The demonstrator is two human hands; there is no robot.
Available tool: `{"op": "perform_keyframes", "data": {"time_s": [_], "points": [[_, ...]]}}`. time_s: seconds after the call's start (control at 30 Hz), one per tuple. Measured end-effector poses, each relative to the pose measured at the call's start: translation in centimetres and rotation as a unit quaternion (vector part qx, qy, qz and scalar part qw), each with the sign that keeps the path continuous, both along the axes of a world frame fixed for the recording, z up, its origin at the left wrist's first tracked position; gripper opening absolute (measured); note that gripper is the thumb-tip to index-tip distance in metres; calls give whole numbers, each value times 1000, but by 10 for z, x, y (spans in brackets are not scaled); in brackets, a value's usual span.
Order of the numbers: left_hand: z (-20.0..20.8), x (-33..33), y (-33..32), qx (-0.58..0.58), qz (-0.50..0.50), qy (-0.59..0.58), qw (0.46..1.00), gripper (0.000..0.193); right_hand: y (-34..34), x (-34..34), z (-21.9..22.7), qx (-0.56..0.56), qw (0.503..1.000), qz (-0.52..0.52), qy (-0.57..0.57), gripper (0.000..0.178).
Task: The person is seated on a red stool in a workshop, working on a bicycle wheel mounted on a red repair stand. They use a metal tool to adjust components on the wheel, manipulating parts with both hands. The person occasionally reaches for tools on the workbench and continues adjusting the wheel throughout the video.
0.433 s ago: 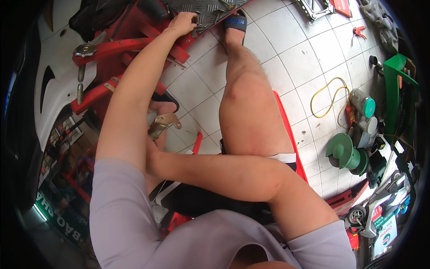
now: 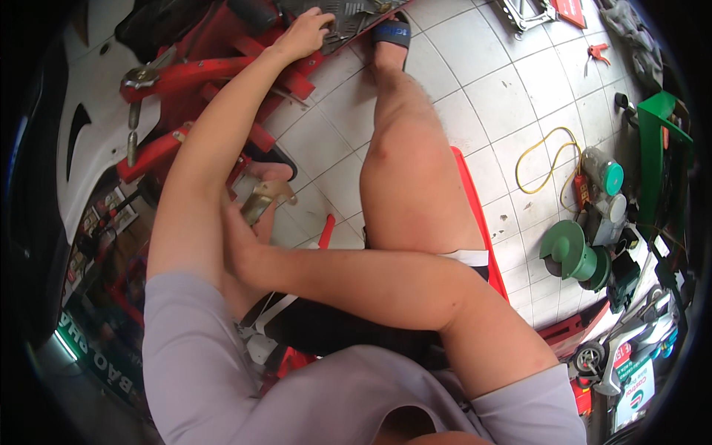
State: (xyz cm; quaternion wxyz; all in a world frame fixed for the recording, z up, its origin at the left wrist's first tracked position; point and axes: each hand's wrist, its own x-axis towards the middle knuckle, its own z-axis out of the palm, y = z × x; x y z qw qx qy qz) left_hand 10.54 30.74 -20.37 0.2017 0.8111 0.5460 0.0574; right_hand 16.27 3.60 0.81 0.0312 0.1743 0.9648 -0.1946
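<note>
My left arm stretches up the left side to a grey treaded metal plate (image 2: 308, 7). There my left hand (image 2: 302, 35) has bent fingers closed over a small dark thing that I cannot make out, among metal tools (image 2: 356, 11). My right forearm crosses below my left arm. Partly hidden behind that arm, my right hand (image 2: 239, 233) is closed on a brass-coloured metal bracket (image 2: 267, 199) with a rounded body and a flat flange. A red metal frame (image 2: 200, 74) with a knobbed screw (image 2: 141, 83) stands close to my left arm.
A white and black motorbike body panel (image 2: 96, 141) rises at the left. My leg (image 2: 408, 170) stands on the tiled floor (image 2: 489, 89). Rightward lie a yellow cable (image 2: 547, 167), a jar with a teal lid (image 2: 610, 178), a green spool (image 2: 571, 251) and a red-handled tool (image 2: 599, 53).
My left hand has shifted slightly up at the plate, its fingers lifting a little. My right hand and the bracket have moved slightly left and upward.
</note>
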Motion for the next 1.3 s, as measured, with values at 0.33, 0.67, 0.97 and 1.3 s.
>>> {"op": "perform_keyframes", "data": {"time_s": [0.33, 0.67, 0.97, 1.3], "points": [[246, -65, -198, -20, 339, -326, 882, 14, 46, 26, 4, -158, 984, 24, 73, 15], [185, 34, -388, 106, 558, -776, 274, 10, 64, 32, -8, -191, 974, 97, 79, 23], [175, 38, -374, 24, 466, -869, 165, 10, 94, 36, -13, -259, 953, 157, 27, 16], [174, 27, -371, -29, 445, -892, 69, 8, 90, 41, -21, -228, 949, 189, 108, 12]]}}
